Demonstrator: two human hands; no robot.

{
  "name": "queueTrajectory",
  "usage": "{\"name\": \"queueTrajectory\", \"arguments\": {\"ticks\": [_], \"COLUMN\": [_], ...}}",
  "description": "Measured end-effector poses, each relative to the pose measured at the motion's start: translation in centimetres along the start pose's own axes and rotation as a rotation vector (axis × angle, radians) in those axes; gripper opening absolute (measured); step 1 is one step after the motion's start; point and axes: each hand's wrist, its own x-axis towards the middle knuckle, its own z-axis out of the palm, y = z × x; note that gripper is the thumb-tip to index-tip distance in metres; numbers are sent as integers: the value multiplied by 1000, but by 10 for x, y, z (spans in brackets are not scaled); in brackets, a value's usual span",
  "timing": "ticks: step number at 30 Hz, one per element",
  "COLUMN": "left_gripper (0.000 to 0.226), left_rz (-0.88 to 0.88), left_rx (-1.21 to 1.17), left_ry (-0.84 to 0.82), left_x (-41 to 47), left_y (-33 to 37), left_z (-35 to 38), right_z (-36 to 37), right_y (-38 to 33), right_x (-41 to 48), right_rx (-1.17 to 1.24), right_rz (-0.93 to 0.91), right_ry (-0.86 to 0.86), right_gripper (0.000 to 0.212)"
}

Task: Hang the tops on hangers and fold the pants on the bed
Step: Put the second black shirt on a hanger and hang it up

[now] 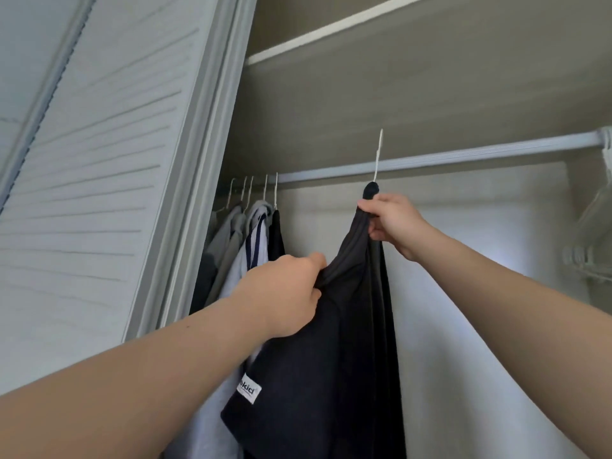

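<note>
Item: dark top [347,326] on white hanger [378,154], centre view; hook up at the rod [463,157], seating unclear. Grip: right hand [390,223] fingers pinch the neck; left hand [284,293], at 8 o'clock from it, fingers clutch a shoulder. Risk: early release drops it; a left tug strips the shoulder off.

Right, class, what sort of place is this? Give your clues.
Probably a closet: a clothes rail spans it, hung tops crowd its left end, a shelf runs above, and a louvred door stands alongside. Left hand and right hand grip a dark top.
</note>
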Motion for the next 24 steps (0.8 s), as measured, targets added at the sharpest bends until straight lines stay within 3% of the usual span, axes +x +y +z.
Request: {"name": "queueTrajectory", "arguments": {"ticks": [9, 21, 24], "left_gripper": [12, 15, 19], "left_rz": [-16, -109, -169], "left_rx": [147, 249, 235], "left_ry": [-45, -95, -144], "left_x": [24, 6, -5], "left_y": [-11, -51, -60], "left_z": [15, 7, -1], "right_z": [11, 80, 101], "right_y": [28, 6, 10], "right_x": [36, 20, 31], "right_rx": [-83, -371, -400], "right_rz": [146, 68, 72], "right_ry": [-28, -195, -240], "right_gripper": [14, 21, 13]}}
